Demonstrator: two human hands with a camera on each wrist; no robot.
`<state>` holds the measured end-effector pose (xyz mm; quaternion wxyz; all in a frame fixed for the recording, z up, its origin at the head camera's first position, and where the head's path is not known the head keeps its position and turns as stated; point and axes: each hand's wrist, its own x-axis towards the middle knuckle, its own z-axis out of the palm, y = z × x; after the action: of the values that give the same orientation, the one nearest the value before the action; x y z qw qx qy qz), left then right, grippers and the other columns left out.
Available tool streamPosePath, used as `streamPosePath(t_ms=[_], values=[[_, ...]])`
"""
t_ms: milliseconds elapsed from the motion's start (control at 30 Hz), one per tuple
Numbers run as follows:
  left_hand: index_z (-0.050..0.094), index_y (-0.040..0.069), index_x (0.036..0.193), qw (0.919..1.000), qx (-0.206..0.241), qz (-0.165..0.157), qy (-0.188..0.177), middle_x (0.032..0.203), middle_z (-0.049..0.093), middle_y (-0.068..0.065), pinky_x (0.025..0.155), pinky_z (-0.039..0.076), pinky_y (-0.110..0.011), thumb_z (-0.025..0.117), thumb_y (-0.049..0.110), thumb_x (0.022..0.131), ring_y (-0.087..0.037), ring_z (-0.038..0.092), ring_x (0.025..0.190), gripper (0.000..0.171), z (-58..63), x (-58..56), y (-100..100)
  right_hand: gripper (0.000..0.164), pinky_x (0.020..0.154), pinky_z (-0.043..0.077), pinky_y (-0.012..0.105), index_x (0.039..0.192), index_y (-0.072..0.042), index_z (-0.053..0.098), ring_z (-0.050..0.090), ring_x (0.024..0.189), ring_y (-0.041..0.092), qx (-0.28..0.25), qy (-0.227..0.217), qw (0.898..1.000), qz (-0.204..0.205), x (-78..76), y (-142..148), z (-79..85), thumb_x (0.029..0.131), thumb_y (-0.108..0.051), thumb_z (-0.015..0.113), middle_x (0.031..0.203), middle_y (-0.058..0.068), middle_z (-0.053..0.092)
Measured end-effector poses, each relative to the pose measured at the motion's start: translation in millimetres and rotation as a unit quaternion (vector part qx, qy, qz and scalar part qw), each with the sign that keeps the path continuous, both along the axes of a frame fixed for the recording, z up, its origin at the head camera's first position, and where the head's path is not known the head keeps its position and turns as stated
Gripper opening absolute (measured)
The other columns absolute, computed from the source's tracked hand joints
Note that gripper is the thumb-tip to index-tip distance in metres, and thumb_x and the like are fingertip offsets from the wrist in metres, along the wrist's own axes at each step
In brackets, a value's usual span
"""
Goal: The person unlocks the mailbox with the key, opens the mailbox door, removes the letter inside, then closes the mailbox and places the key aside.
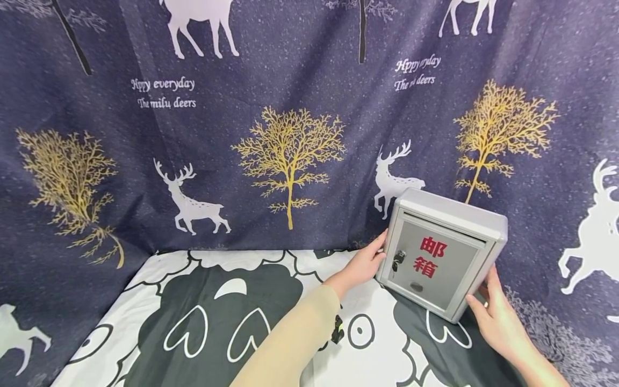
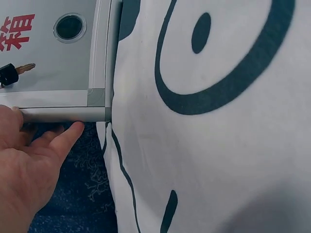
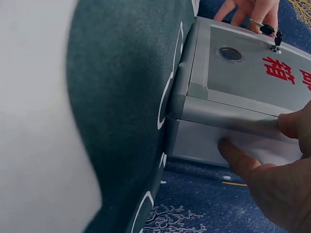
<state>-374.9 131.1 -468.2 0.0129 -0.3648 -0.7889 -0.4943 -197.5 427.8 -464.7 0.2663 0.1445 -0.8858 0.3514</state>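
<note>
A silver-grey metal mailbox [image 1: 456, 263] with red characters on its door stands at the right of the head view, its lower edge down at the cloth. Keys [image 1: 398, 259] hang from the lock on the door's left side. My left hand [image 1: 362, 267] holds the box's left side, thumb by the front frame and fingers along the side wall. On the opposite side, my right hand [image 1: 498, 322] grips the lower right, thumb [image 3: 289, 124] on the front edge and a fingertip [image 3: 227, 145] against the side wall. Some fingers of both hands are hidden behind the box.
The table is covered with a white and dark-green cartoon cloth [image 1: 333, 365]. Behind it hangs a dark blue curtain [image 1: 309, 70] printed with deer and trees, close to the mailbox's back. A small black item [image 1: 337, 329] with a yellow-green patch shows beside the left sleeve.
</note>
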Motion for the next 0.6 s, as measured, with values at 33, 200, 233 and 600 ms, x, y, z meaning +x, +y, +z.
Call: streamPosePath(t_ms=[33,200,233,600], values=[[0.023,0.022,0.181,1.0000,-0.002,0.002,0.003,0.168,0.053,-0.011,0.119,0.048,-0.029,0.050,0.011,0.119,-0.024,0.058,0.148,0.068,-0.1,-0.1,0.4,0.105,0.107,0.026,-0.003,0.180,-0.023,-0.011,0.036,0.152,0.053,-0.002,0.001,1.000,0.002,-0.1,-0.3,-0.1,0.109,0.011,0.058,0.183,0.026,0.008],[0.019,0.024,0.181,0.9998,-0.015,0.010,0.009,0.169,0.053,-0.009,0.121,0.046,-0.030,0.050,0.012,0.120,-0.022,0.057,0.150,0.070,1.2,0.7,1.1,0.108,0.108,0.024,-0.003,0.179,-0.022,-0.013,0.033,0.159,0.034,0.003,0.008,1.000,0.002,-1.8,-1.3,-3.0,0.107,0.015,0.058,0.185,0.020,0.003],[0.019,0.026,0.181,0.9997,-0.018,0.013,0.007,0.168,0.054,-0.008,0.121,0.046,-0.030,0.050,0.013,0.119,-0.021,0.057,0.150,0.071,1.6,1.2,1.1,0.108,0.109,0.023,-0.003,0.179,-0.022,-0.012,0.030,0.159,0.019,0.004,0.012,1.000,0.001,-2.4,-1.5,-3.7,0.107,0.016,0.058,0.185,0.019,0.003],[0.021,0.033,0.181,0.9996,0.000,0.025,-0.010,0.165,0.058,-0.005,0.117,0.051,-0.032,0.055,0.010,0.118,-0.019,0.059,0.147,0.075,5.5,6.8,-0.3,0.106,0.109,0.028,-0.002,0.180,-0.022,-0.009,0.036,0.150,0.003,-0.020,0.014,1.000,-0.006,-0.5,-5.5,-4.9,0.107,0.015,0.059,0.171,0.044,0.024]])
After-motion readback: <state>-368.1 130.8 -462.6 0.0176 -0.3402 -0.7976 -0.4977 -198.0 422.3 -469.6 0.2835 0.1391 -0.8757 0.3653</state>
